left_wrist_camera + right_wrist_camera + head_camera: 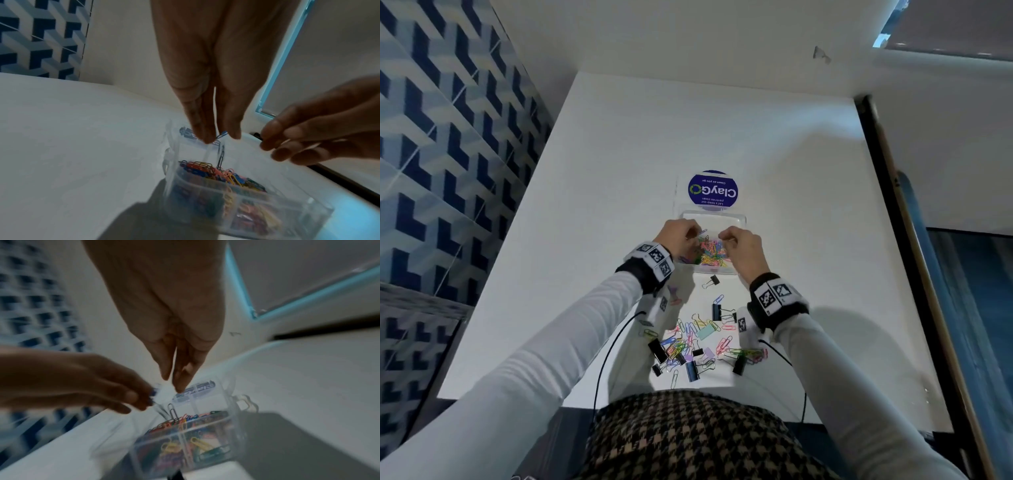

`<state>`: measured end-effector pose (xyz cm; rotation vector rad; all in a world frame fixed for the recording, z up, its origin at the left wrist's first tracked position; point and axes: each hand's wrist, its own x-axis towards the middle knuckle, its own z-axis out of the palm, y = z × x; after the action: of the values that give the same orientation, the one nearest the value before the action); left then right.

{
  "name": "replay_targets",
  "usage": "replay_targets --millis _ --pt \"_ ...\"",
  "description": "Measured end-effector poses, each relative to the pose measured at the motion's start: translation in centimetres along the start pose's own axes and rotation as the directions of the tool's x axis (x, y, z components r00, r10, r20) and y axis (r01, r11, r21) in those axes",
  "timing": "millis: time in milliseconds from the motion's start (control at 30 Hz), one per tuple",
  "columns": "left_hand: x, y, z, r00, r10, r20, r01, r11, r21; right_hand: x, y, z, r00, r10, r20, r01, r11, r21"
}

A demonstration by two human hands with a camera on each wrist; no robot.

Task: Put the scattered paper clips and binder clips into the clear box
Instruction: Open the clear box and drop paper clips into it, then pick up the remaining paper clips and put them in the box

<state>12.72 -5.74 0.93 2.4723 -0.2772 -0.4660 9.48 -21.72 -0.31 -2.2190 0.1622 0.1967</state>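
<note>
Scattered coloured wire paper clips (690,337) and black binder clips (658,350) lay near the white table's (585,205) front edge, light, slippery, best pinched singly. Left hand (677,236) pinched a blue clip (222,134) over the clear plastic box (736,219) mid-table; right hand's (741,245) fingers were curled, contents indiscernible.

The near side of the clear box (736,219) is hidden by both wrists in the head view. Its contents are smeared by blur (both wrist views). Whether anything is pinched by the right hand (174,353) cannot be told.
</note>
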Motion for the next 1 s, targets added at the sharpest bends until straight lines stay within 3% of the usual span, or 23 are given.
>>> replay_targets --millis 100,167,233,267,333,367,433,467,567,700,767,867,933,1000 --pt "-0.5 0.5 0.4 0.99 0.095 0.103 -0.106 0.988 0.113 -3.5 0.7 -0.1 0.966 -0.194 0.173 0.214 0.971 -0.108" --pt "-2.2 -0.1 0.6 0.984 0.155 0.086 -0.162 0.983 0.083 -5.8 1.8 0.1 0.878 -0.246 0.411 0.37 0.894 -0.254" --pt "-4.5 -1.8 0.6 0.988 0.151 0.023 -0.152 0.987 0.044 -7.7 3.3 0.9 0.758 -0.268 0.595 0.535 0.776 -0.333" --pt "-5.8 -2.9 0.7 0.992 0.127 -0.025 -0.126 0.992 0.028 -8.4 4.0 1.5 0.699 -0.308 0.645 0.623 0.704 -0.34" --pt "-8.6 -4.7 1.2 0.992 0.072 -0.101 -0.07 0.997 0.023 -9.3 5.5 2.8 0.636 -0.384 0.67 0.734 0.568 -0.371" --pt "-10.2 -5.5 1.7 0.994 0.06 -0.096 -0.057 0.998 0.034 -9.6 5.9 3.3 0.623 -0.399 0.673 0.761 0.509 -0.402" --pt "-13.6 -6.3 3.0 0.993 0.108 0.044 -0.111 0.992 0.067 -10.1 6.4 4.1 0.613 -0.44 0.657 0.785 0.436 -0.44" --pt "-15.1 -6.6 3.8 0.975 0.169 0.142 -0.187 0.975 0.124 -10.1 6.6 4.4 0.613 -0.468 0.637 0.786 0.44 -0.434" --pt "-17.2 -8.3 6.1 0.889 0.346 0.3 -0.442 0.819 0.366 -9.8 6.6 3.9 0.671 -0.531 0.517 0.731 0.589 -0.345" --pt "-16.8 -8.9 7.2 0.864 0.451 0.224 -0.503 0.745 0.439 -9.1 7.0 2.3 0.887 -0.418 0.195 0.461 0.795 -0.395" --pt "-16.6 -8.5 6.8 0.86 0.482 0.166 -0.503 0.751 0.427 -8.9 7.6 1.8 0.95 -0.303 0.075 0.304 0.843 -0.444" --pt "-17.0 -7.9 5.5 0.908 0.408 0.098 -0.42 0.876 0.236 -8.7 7.5 1.4 0.975 -0.204 0.093 0.22 0.8 -0.558" --pt "-17.3 -8.3 4.5 0.957 0.289 -0.022 -0.287 0.955 0.076 -8.7 6.2 1.8 0.961 -0.234 0.145 0.273 0.742 -0.612" --pt "-17.4 -9.1 3.6 0.981 0.126 -0.147 -0.138 0.988 -0.073 -8.8 4.1 3.2 0.903 -0.314 0.294 0.427 0.733 -0.529"
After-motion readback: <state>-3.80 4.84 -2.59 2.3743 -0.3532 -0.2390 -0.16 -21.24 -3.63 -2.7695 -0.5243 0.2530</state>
